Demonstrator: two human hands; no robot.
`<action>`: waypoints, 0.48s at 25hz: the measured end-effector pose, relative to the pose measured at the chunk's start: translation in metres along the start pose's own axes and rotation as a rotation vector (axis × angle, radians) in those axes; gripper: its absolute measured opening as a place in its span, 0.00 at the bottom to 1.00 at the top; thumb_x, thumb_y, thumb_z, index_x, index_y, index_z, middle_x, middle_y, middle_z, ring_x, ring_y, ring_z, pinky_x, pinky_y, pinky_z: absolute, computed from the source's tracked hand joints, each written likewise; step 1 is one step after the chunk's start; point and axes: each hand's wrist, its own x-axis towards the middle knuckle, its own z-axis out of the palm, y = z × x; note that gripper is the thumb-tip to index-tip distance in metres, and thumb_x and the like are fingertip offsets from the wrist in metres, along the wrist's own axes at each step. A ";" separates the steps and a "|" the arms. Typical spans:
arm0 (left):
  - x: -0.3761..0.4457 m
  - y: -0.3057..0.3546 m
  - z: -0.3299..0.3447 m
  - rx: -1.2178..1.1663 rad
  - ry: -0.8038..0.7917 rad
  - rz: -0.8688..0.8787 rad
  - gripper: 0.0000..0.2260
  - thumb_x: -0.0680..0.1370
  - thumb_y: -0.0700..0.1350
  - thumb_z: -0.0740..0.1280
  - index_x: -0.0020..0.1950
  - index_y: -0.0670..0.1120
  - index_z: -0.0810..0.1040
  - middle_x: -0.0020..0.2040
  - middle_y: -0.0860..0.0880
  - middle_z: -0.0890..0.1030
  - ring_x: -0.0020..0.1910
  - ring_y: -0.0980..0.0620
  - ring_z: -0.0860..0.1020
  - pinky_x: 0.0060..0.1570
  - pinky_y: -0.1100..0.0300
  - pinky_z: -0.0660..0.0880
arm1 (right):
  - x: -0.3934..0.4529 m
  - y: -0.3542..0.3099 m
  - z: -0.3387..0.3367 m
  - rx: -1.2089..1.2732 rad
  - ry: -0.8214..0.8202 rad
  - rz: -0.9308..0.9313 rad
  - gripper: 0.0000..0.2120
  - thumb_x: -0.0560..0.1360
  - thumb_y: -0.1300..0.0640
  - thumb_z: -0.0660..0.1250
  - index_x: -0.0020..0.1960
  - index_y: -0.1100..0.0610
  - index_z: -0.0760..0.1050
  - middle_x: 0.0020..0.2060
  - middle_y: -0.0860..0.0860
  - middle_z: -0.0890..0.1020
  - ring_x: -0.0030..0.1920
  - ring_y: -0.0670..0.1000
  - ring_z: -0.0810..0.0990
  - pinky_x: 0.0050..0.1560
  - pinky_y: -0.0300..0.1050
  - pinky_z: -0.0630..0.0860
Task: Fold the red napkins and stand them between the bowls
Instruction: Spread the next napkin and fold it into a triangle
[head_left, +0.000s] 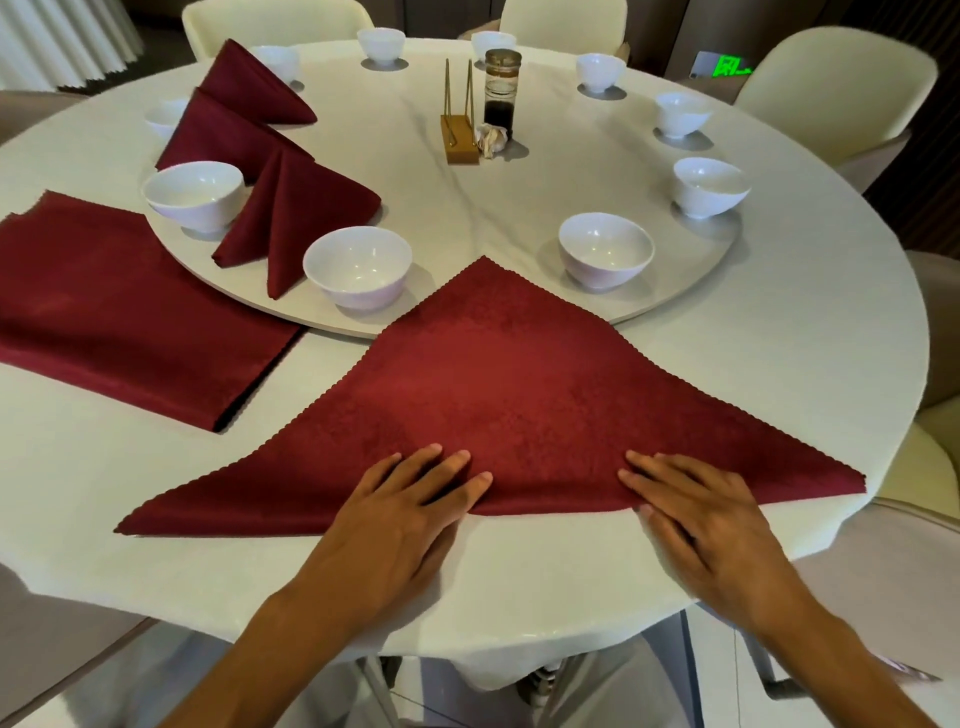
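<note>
While both palms lie flat near the surface's near edge, the left hand (410, 512) and right hand (696, 512) press down with straight, spread fingers on the folded edge of a red napkin (509, 384), holding nothing. This napkin is folded into a triangle, its apex lying over the rim of the turntable (691, 291) between two white bowls, one to the left (357, 267) and one to the right (605, 249). Left of it a stack of flat napkins (119, 306) rests on the surface (779, 364), its far corner tucked under the turntable rim. Three folded napkins (291, 213) already sit between bowls along the turntable's left side; the farthest ones partly hide the bowls behind them. More bowls ring the right and far rim. At the centre stand a wooden holder (459, 137) with thin metal uprights, a dark sauce jar (500, 93) and something pale and crumpled I cannot make out. Cream chairs (831, 88) surround the surface, cut off by the view's edges.
</note>
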 end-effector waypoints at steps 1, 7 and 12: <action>-0.005 0.003 -0.002 -0.036 0.000 -0.005 0.21 0.81 0.49 0.54 0.74 0.55 0.67 0.70 0.53 0.75 0.70 0.49 0.72 0.65 0.50 0.70 | -0.008 -0.004 -0.002 0.007 0.039 -0.004 0.19 0.79 0.49 0.56 0.63 0.52 0.79 0.66 0.43 0.75 0.64 0.51 0.75 0.62 0.42 0.65; -0.035 0.011 0.003 -0.002 -0.051 -0.048 0.24 0.84 0.59 0.46 0.77 0.55 0.63 0.77 0.51 0.65 0.76 0.48 0.62 0.70 0.47 0.58 | -0.018 -0.025 0.006 0.043 -0.116 0.219 0.29 0.81 0.37 0.40 0.77 0.45 0.59 0.77 0.40 0.58 0.78 0.41 0.49 0.77 0.45 0.43; -0.031 0.004 0.008 0.017 -0.052 -0.059 0.25 0.84 0.61 0.46 0.78 0.54 0.62 0.78 0.51 0.63 0.77 0.47 0.60 0.71 0.47 0.56 | 0.001 -0.020 0.014 -0.021 -0.190 0.214 0.35 0.78 0.31 0.33 0.78 0.45 0.56 0.78 0.42 0.55 0.78 0.43 0.47 0.77 0.46 0.39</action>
